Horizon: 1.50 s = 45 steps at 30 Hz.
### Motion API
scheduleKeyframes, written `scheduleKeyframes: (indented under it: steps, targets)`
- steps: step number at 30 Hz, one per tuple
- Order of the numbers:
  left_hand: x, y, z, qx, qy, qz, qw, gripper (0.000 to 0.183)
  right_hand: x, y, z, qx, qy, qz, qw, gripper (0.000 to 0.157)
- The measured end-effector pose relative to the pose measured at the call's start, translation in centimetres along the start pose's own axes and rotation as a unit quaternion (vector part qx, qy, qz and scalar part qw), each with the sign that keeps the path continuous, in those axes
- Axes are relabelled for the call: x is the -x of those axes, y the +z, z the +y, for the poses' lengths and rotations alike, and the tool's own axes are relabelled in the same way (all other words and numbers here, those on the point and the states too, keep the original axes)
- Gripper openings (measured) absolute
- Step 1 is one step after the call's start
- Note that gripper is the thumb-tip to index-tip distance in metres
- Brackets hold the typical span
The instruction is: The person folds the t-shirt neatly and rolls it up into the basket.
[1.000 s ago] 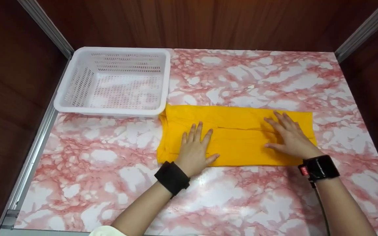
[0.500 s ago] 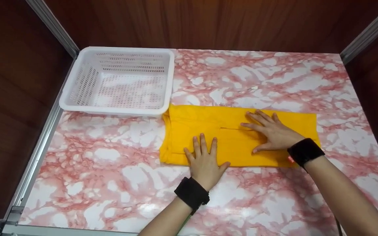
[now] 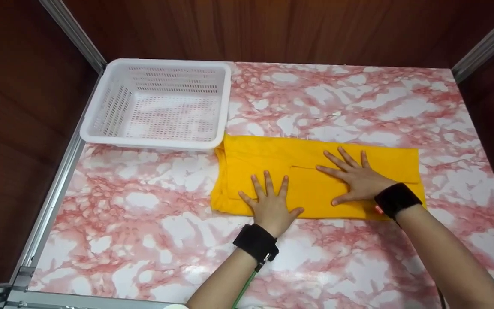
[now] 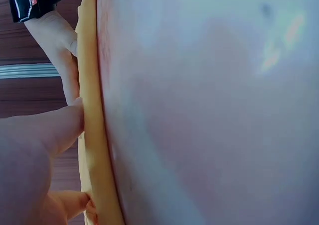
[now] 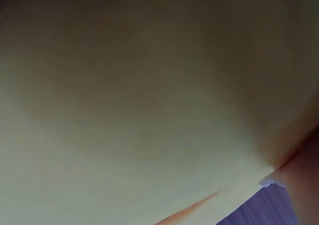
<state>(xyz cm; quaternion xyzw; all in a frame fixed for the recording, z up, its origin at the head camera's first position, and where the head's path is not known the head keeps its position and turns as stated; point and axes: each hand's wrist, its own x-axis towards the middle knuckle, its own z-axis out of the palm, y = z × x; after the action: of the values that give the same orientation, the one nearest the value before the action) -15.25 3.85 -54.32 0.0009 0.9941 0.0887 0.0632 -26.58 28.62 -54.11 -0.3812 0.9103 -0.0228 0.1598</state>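
Observation:
A folded yellow garment (image 3: 309, 189) lies flat on the table as a long strip, with a curved, band-like edge at its left end. On its near left part rests my left hand (image 3: 270, 212), fingers spread and straight. My right hand (image 3: 362, 182) lies on the right half, its fingers also splayed over the cloth. Seen from the left wrist, the layered edge of the garment (image 4: 94, 100) runs upright, with my left thumb and a finger against it. The right wrist view is filled by blurred cloth (image 5: 124, 110) close to the camera, with a bit of fingertip at lower right.
A white perforated plastic basket (image 3: 225, 107) stands at the back left, its near right corner right at the garment's far left corner. The table (image 3: 144, 240) has a red and white marble pattern. Dark wood panels (image 3: 281, 30) and metal rails (image 3: 54, 214) enclose it.
My right hand has slid left across the garment. My left hand has shifted slightly right and toward the near edge. The head view has moved a little; the basket stays in place.

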Motion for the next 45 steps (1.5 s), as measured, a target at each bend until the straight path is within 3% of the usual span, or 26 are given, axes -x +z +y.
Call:
scheduleKeyframes:
  steps: [13, 21, 33, 45]
  targets:
    - [-1.6, -0.5, -0.9, -0.008, 0.023, -0.018, 0.9996, 0.088, 0.1, 0.4, -0.2, -0.013, 0.033, -0.008, 0.999, 0.09]
    - [-2.8, -1.2, -2.1, 0.002, 0.057, -0.021, 0.9982, 0.086, -0.1, 0.6, -0.7, -0.02, 0.054, 0.004, 0.998, 0.09]
    - [-5.1, -2.5, -3.1, -0.035, 0.088, -0.067, 0.9933, 0.087, -0.4, 0.4, -2.0, -0.039, 0.12, -0.016, 0.992, 0.091]
    - [-7.6, -3.5, -3.8, -0.014, 0.121, -0.096, 0.9879, 0.086, -0.7, 0.1, -2.8, -0.053, 0.153, -0.011, 0.987, 0.092]
